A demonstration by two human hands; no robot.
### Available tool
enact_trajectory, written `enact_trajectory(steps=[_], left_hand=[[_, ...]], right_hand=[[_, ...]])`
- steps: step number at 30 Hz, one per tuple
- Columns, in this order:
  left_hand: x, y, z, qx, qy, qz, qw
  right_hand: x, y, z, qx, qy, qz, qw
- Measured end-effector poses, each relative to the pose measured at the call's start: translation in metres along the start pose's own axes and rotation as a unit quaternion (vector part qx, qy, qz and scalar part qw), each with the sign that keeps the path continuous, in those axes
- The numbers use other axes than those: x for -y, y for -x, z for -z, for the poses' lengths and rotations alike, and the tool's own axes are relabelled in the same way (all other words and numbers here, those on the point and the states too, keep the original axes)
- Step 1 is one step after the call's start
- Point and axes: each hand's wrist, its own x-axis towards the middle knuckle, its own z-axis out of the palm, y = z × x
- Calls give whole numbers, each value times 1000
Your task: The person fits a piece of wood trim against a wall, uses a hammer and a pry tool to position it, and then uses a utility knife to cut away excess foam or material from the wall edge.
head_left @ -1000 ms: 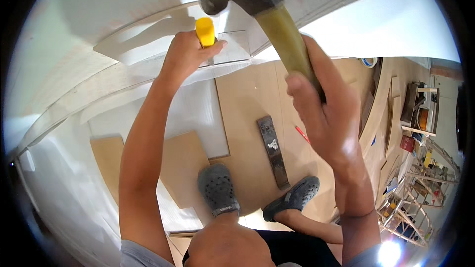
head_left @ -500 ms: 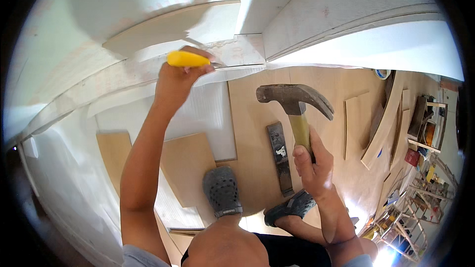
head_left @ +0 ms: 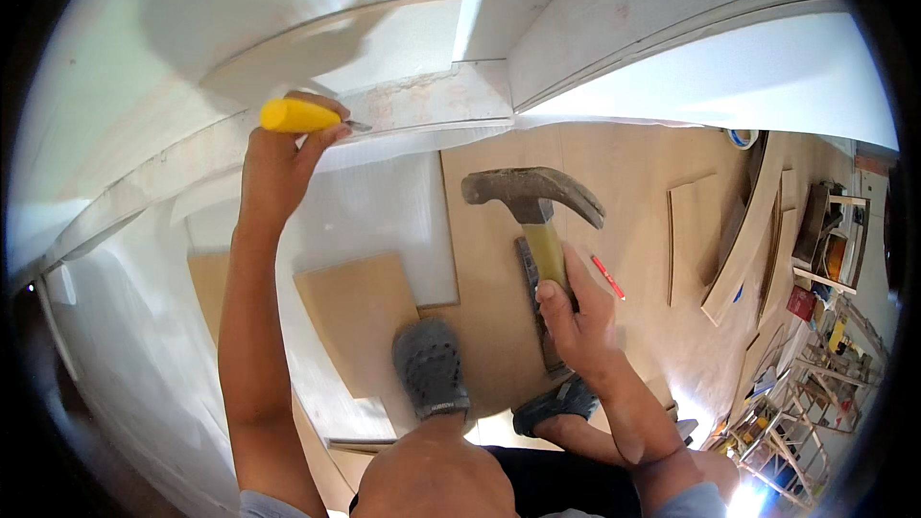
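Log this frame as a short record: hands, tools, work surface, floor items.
Left hand: gripping yellow-handled chisel, handle pointing left
Chisel tip: at the white ledge; exact contact unclear
Right hand: gripping claw hammer by its handle
Hammer head: apart from chisel, claw toward picture right
Floor, behind hammer and right hand: dark flat bar, partly hidden
Floor, right of right hand: red pencil-like stick
Footwear: gray clogs
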Motion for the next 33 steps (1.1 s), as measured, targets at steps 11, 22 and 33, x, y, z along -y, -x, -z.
enact_trajectory(steps=[11, 22, 33], left_hand=[[6, -5, 0, 15, 14, 14, 1000], [10, -8, 3, 66, 7, 2, 998], [-3, -14, 9, 92, -159, 64, 981]], right_hand=[[-10, 5, -12, 2, 26, 35, 999], [-4, -1, -10, 15, 19, 45, 999], [147, -83, 12, -85, 142, 408, 898]])
